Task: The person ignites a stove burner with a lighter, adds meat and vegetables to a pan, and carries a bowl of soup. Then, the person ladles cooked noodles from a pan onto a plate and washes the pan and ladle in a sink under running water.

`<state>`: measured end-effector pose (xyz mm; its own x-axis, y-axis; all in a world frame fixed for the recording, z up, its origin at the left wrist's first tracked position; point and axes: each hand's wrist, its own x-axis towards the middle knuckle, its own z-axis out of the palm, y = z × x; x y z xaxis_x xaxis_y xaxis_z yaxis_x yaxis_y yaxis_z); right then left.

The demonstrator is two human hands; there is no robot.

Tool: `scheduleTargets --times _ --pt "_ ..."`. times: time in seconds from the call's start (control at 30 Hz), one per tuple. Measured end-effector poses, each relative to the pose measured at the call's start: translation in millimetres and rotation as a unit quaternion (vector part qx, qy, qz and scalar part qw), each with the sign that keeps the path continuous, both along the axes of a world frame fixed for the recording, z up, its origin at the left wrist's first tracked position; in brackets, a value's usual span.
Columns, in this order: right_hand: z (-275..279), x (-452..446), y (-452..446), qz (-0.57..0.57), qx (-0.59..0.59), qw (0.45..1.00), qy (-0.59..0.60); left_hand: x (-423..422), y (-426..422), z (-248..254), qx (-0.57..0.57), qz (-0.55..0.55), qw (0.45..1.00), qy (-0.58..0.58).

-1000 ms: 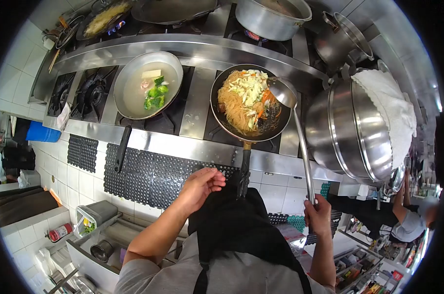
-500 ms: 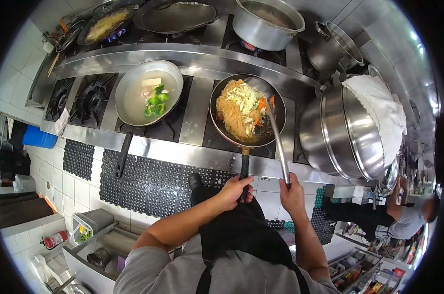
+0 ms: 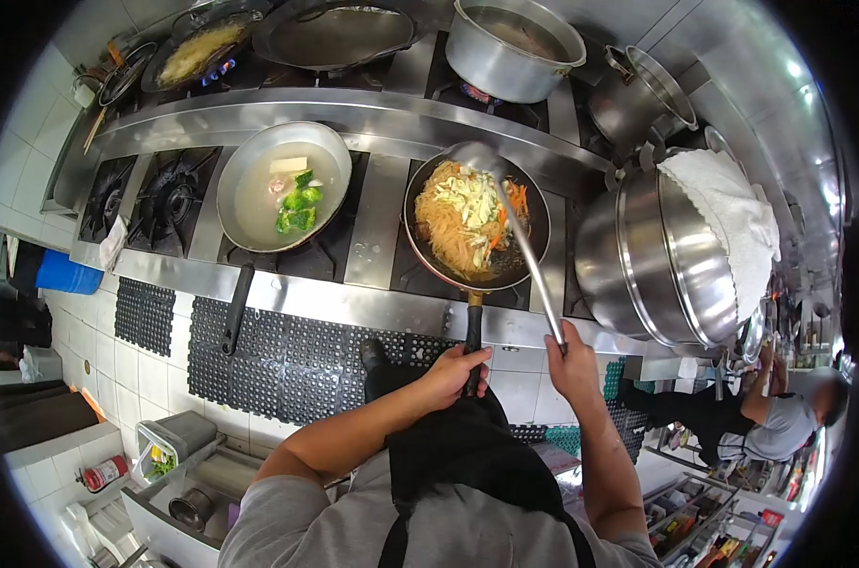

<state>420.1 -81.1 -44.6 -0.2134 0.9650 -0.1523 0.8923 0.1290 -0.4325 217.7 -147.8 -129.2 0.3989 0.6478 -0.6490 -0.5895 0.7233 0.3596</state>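
My left hand (image 3: 454,375) is wrapped round the black handle of a frying pan (image 3: 537,244) on the front burners. In the pan lie thin noodles (image 3: 442,220), shredded cabbage (image 3: 477,196) and orange carrot strips (image 3: 518,201). My right hand (image 3: 573,364) grips the end of a long metal ladle (image 3: 534,270). Its bowl, smeared by motion, is at the pan's far rim, above the cabbage. To the left stands a second pan (image 3: 232,161) holding cloudy liquid, broccoli (image 3: 299,210) and a pale yellow block (image 3: 289,164); neither hand touches it.
Behind, a large aluminium pot (image 3: 505,66) sits over a lit burner, beside dark woks (image 3: 340,38). Big steel bowls (image 3: 605,256) with a white cloth (image 3: 723,208) stand close on the right. A co-worker (image 3: 775,417) is at far right. Rubber mats (image 3: 268,360) cover floor tiles.
The ladle's bowl has shifted up and left to the pan's far rim. My right hand has risen slightly. My left hand keeps its hold on the pan handle.
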Motion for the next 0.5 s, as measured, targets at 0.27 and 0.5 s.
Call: scheduleTargets --times 0.27,0.5 --pt "25.4 56.8 -17.9 0.112 0.100 0.958 -0.246 2.1 1.8 -7.2 0.003 0.025 0.998 -0.063" --pt "9.8 86.8 -33.4 0.049 0.095 0.993 -0.049 15.2 24.4 -8.1 -0.023 0.096 0.995 0.001"
